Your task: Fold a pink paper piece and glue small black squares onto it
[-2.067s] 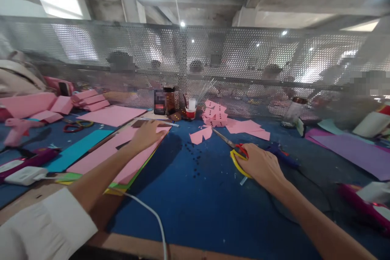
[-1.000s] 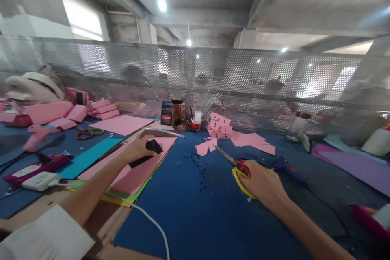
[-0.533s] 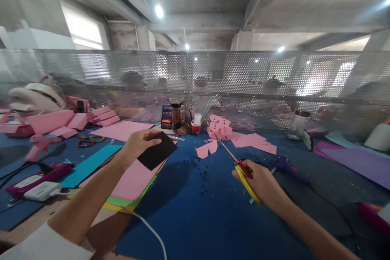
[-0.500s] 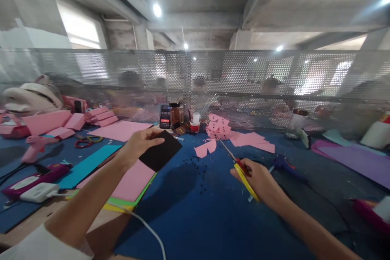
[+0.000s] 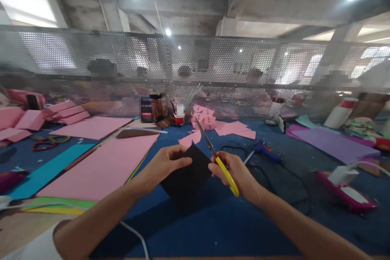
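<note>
My left hand (image 5: 166,168) pinches a square-looking sheet of black paper (image 5: 189,180) by its upper left edge, thumb on top. My right hand (image 5: 236,172) grips scissors (image 5: 222,167) with yellow and red handles. Their blades point up and away, past the black sheet's right corner, and look closed or nearly so. The fingertips of my right hand are close to that corner; whether they touch it I cannot tell. Behind the sheet lie cut pink paper pieces (image 5: 189,139) and a pile of pink pieces with black dots (image 5: 204,117).
Large pink sheets (image 5: 103,166) and a blue strip (image 5: 51,170) lie on the left. A blue glue gun (image 5: 266,151) with a cord is on the right, near purple paper (image 5: 332,142) and a magenta power strip (image 5: 345,193). Jars and a cup (image 5: 179,118) stand before a perforated metal screen (image 5: 225,57).
The black sheet has moved right and nearer in my left hand. My right hand has brought the scissors beside it. The view has turned to the right and tilted down.
</note>
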A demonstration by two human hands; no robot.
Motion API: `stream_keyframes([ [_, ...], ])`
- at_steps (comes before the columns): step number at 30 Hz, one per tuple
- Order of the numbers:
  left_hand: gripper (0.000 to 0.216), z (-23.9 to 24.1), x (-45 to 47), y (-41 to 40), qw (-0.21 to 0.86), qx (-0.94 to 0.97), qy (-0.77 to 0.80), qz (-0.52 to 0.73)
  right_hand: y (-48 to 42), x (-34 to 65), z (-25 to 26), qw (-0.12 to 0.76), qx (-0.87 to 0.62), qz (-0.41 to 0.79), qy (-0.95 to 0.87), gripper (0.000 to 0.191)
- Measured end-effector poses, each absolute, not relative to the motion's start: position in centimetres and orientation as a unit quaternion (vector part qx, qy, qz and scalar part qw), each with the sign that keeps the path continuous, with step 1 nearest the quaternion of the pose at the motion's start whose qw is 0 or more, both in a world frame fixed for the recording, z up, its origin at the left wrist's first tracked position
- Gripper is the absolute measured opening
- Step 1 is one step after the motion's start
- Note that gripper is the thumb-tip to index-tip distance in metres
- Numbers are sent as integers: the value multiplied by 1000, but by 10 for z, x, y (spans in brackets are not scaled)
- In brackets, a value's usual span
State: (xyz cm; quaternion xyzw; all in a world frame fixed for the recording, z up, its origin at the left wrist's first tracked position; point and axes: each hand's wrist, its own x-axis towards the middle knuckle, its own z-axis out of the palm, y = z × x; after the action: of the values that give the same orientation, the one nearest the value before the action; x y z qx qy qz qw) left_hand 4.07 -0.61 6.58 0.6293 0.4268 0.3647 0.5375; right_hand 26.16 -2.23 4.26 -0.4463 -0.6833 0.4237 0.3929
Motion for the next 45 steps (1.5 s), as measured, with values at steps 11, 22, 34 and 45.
stream_keyframes([
  [11,23,55,34,-5,561,633,413,339,-21,260,38,389,-464,388,-695,19],
  [22,31,61,32,-9,614,631,378,287,-27,257,40,354,-464,402,-705,12],
  [34,28,56,35,-12,629,600,405,283,-31,255,39,329,-456,373,-739,14],
  [45,21,72,-11,-3,614,549,427,373,-33,266,49,274,-477,252,-796,25],
])
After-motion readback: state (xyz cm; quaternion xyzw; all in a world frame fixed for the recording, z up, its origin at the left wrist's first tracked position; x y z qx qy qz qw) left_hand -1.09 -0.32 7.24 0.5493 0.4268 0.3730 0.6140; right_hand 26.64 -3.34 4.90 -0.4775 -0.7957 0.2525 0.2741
